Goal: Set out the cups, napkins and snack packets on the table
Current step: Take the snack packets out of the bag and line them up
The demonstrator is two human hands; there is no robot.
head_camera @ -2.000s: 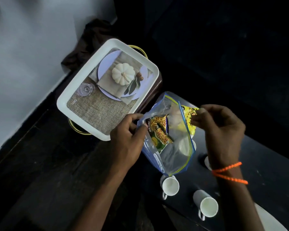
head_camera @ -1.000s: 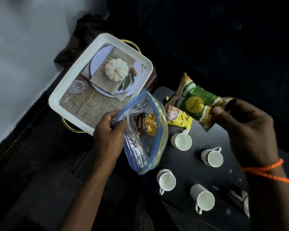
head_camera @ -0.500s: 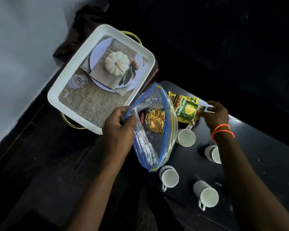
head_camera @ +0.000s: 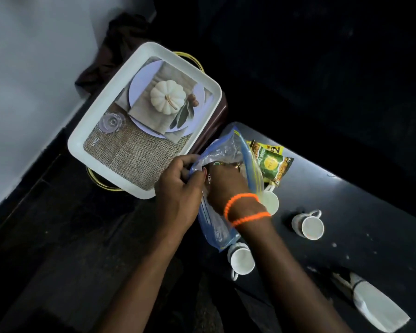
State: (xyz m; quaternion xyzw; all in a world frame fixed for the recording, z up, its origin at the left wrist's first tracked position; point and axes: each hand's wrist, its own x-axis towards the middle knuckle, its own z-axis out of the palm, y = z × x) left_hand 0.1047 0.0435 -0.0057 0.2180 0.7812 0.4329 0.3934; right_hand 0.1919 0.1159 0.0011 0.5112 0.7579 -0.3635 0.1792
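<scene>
My left hand [head_camera: 178, 188] grips the rim of a clear blue-edged zip bag [head_camera: 214, 227] and holds it over the near end of the black table [head_camera: 360, 198]. My right hand [head_camera: 226, 186], with orange bands at the wrist, is pushed into the bag's mouth; its fingers are hidden among the plastic and a packet inside. Two green-and-yellow snack packets [head_camera: 271, 162] lie overlapped on the table beyond the bag. White cups stand on the table: one [head_camera: 309, 227] at the right, one [head_camera: 241, 259] near me, and one [head_camera: 271, 201] partly behind my wrist.
A white-rimmed tray [head_camera: 76, 143] printed with a pumpkin place setting rests on a brown stand left of the table. A folded white napkin [head_camera: 375, 306] lies at the table's near right. Dark floor lies to the left, below a pale wall.
My right hand pulled a green packet out, laid it on the yellow one on the table, let go, and has come back into the bag. The left hand still holds the bag.
</scene>
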